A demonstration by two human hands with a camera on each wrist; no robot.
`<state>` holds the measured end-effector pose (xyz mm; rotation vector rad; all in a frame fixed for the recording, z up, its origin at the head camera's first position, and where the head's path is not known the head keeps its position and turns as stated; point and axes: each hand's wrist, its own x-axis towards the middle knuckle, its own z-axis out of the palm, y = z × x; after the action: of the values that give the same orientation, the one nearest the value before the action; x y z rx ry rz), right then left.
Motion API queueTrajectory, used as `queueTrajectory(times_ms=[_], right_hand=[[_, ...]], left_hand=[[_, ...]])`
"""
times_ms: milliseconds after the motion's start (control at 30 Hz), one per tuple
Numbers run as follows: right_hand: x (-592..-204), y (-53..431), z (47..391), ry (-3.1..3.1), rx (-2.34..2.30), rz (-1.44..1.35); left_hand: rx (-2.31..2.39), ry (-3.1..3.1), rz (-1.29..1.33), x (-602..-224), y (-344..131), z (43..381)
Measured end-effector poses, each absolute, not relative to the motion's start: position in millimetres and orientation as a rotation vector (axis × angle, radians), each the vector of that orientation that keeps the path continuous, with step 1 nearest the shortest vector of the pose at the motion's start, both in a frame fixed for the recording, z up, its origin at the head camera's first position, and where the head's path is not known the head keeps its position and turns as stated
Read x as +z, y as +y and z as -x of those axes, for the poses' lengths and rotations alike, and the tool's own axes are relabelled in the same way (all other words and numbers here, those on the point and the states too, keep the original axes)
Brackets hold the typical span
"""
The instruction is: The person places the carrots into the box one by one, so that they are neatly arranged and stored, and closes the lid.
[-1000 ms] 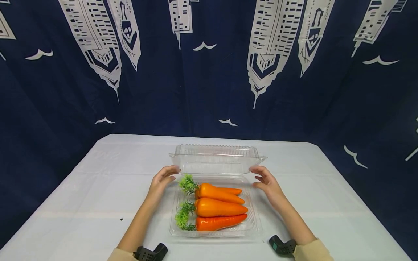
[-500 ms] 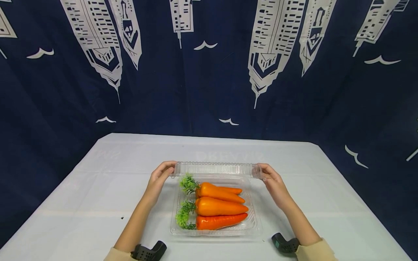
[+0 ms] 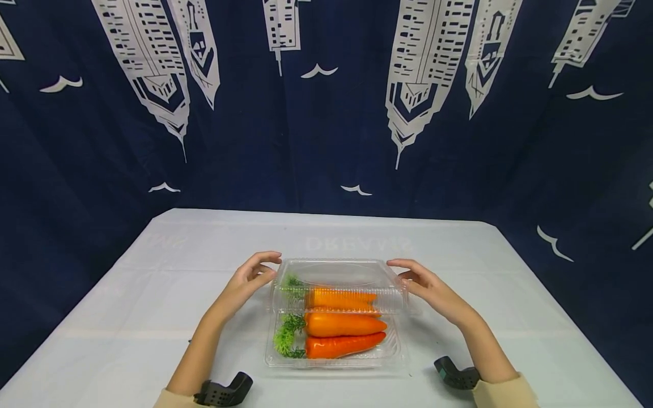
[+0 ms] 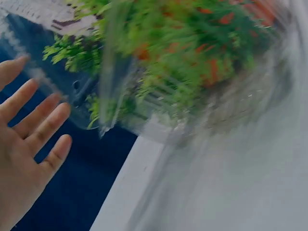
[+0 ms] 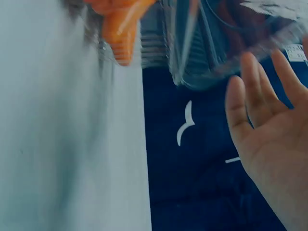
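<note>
A clear plastic clamshell container lies on the table, holding several orange carrots with green leafy tops at their left ends. Its clear lid leans partway over the carrots, covering the far ones; the near ones show in front of it. At the lid's left edge is my left hand, fingers extended; the left wrist view shows them spread beside the plastic. My right hand is at the lid's right edge, its fingers fairly straight close to the plastic in the right wrist view. Neither hand grips anything.
A white cloth covers the table, with faint mirrored lettering toward the back. Behind it hangs a dark blue curtain printed with white buildings and birds. A black wrist device sits on each forearm.
The lid has swung from standing open at the back, forward and down over the far carrots. Both hands held its side edges half a second ago; now their fingers have loosened from it.
</note>
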<state>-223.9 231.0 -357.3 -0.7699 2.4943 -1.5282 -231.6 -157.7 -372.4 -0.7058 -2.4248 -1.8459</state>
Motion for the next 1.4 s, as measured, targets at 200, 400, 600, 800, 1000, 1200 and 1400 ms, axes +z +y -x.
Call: queueTrajectory(times_ms=[200, 400, 600, 800, 1000, 1200, 1400], right_hand=[[-353.9, 237.4, 221.3, 2.463, -1.385, 0.780], [-355.4, 239.0, 221.0, 2.424, -1.290, 0.821], [-360.6, 240.2, 221.1, 2.372, -1.203, 0.815], [-365.2, 239.4, 222.1, 2.350, -1.150, 0.847], [-367.4, 238.8, 221.5, 2.321, -1.110, 0.884], [-367.4, 240.6, 219.5, 2.289, -1.096, 0.797], [-363.2, 241.3, 217.0, 2.227, -1.057, 0.722]], left_hand=[[-1.900, -2.571, 0.772, -369.1, -168.4, 229.4], [-1.865, -2.699, 0.802, -368.5, -172.1, 227.9], [-1.835, -2.791, 0.863, -375.1, -174.2, 228.5], [-1.774, -2.840, 0.965, -377.8, -176.7, 228.3], [-1.779, -2.912, 0.970, -378.9, -177.0, 228.6], [-1.840, -2.966, 1.032, -380.0, -177.4, 227.5], [-1.873, -3.014, 1.053, -378.3, -177.2, 225.3]])
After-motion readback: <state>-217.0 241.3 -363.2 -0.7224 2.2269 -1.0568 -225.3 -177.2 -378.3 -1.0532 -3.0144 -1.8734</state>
